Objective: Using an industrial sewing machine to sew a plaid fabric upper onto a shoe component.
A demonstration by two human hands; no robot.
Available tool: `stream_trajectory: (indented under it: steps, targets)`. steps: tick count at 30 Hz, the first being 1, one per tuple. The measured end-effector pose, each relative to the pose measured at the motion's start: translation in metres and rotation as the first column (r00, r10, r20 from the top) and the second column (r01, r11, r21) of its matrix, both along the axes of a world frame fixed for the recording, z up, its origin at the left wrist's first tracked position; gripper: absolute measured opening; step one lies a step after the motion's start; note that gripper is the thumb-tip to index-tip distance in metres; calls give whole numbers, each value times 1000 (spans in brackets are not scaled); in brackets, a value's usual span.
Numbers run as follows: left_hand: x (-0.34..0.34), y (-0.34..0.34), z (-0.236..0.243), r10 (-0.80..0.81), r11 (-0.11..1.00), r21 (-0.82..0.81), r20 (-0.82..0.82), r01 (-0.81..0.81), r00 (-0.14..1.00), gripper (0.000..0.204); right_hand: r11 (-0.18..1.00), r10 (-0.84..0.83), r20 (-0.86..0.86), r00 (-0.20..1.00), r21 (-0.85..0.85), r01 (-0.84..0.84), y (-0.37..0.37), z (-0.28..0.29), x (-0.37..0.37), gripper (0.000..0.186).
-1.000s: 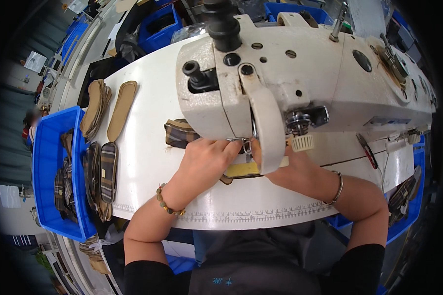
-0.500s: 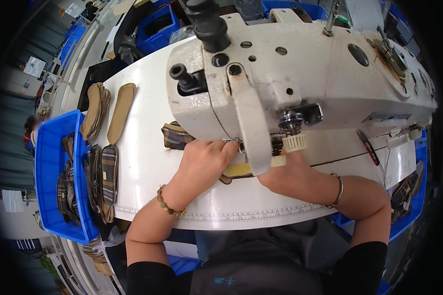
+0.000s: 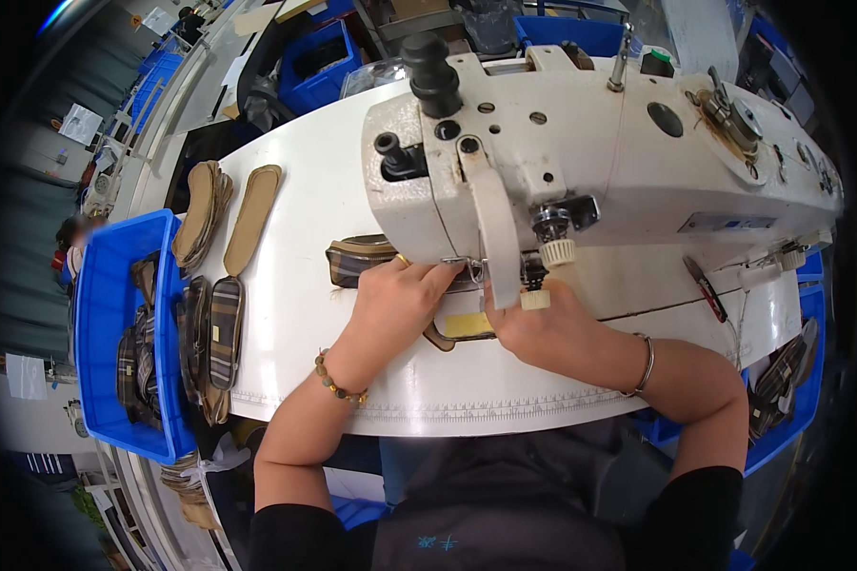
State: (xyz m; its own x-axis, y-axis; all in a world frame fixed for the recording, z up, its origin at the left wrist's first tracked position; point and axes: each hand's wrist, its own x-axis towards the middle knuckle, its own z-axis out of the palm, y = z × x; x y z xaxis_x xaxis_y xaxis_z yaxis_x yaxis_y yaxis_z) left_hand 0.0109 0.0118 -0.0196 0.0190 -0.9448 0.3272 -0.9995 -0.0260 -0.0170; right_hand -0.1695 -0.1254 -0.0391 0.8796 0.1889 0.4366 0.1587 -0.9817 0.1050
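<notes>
Left hand: Knuckles bent, a gold ring (image 3: 403, 259) on one finger, the person's left hand (image 3: 395, 305) bears down near the needle area; the fingertips' hold is hidden, so whether it pinches or only presses cannot be told.
Plaid zippered piece: The brown-and-grey plaid zippered piece (image 3: 357, 262) lies on the white sewing table (image 3: 305, 366), extending leftward from beyond the left hand's knuckles, its right end hidden by the fingers and the machine head.
Right hand: Curled beside the needle area, the right hand (image 3: 543, 328) is partly covered by the machine's parts; its grip cannot be told.
Between the hands: A yellow strip (image 3: 467, 326) lies next to a curved tan edge (image 3: 438, 338).
Industrial sewing machine: The off-white sewing machine (image 3: 581, 162) looms over both hands.
Wrists: A beaded bracelet (image 3: 338, 381) on the left, a metal bangle (image 3: 648, 366) on the right.
Table's left side: Tan oblong panels (image 3: 200, 214) and stacked plaid pieces (image 3: 224, 333) sit near a blue bin (image 3: 164, 285).
</notes>
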Motion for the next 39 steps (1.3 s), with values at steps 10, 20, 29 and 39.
stream_trajectory:
  steps: [10, 20, 29, 39]
  targets:
    - [-26, 87, 19, -94, 798, -202, -972, -568, 214, 17, 990, -90, -3, 996, 112, 90, 4, -9, 11, 9]
    - [-127, 75, 25, -169, 906, -423, -422, -29, 891, 28, -21, 361, -378, 852, 911, 413, 35, 52, -47, 38]
    - [-108, 92, 105, -754, 633, -598, -619, 491, 218, 69, -282, -352, -318, 881, 933, 224, 37, 58, -237, 22]
    - [-109, 139, 140, 589, 743, -423, 47, -518, 807, 54, -71, -985, 81, -151, 609, 790, -20, 9, -399, 45]
